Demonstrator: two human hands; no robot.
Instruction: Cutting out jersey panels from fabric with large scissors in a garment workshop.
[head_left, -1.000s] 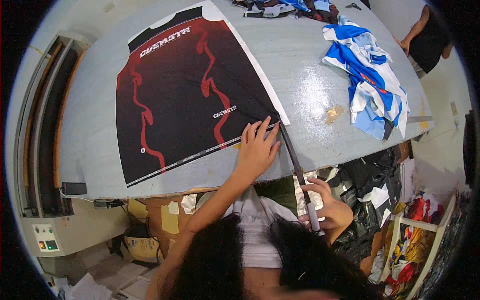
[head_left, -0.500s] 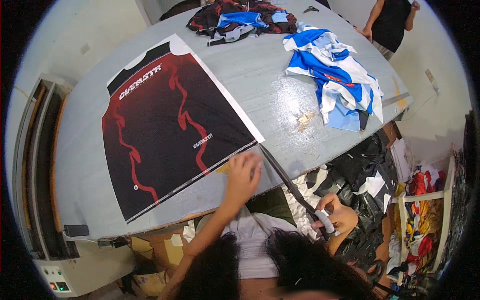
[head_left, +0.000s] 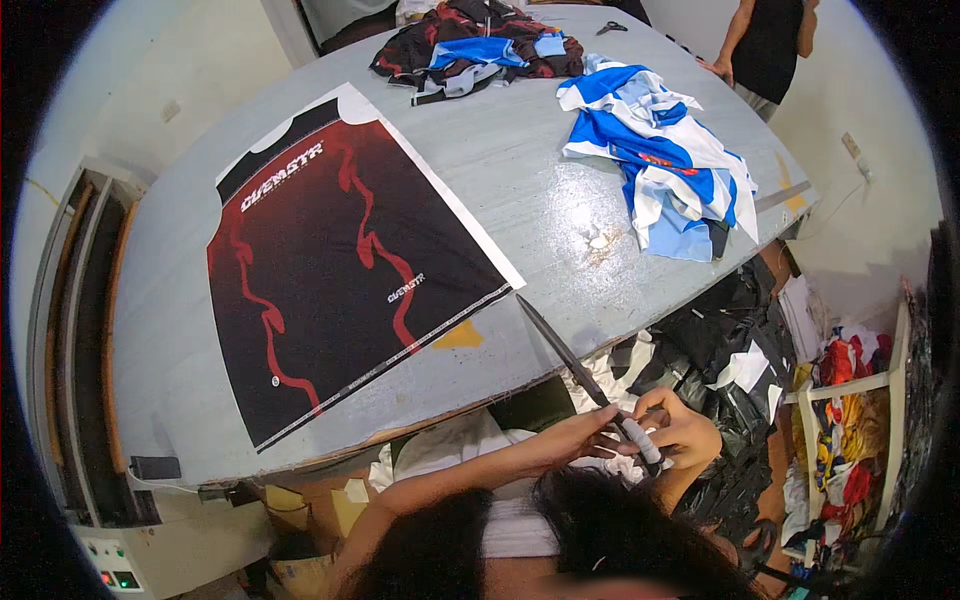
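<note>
The left forearm [head_left: 440,488] rises from the bottom edge, slanting rightward across the lower middle. The left hand [head_left: 585,438] reaches right, fingers extended, close beside the right hand [head_left: 682,432], which is right of lower centre, its fingers bent. The right forearm [head_left: 680,489] shows only briefly below.

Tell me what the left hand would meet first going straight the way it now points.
Probably the pale wrapped handle of the long dark tool, right beside the fingers of the left hand; whether they touch is unclear.
</note>
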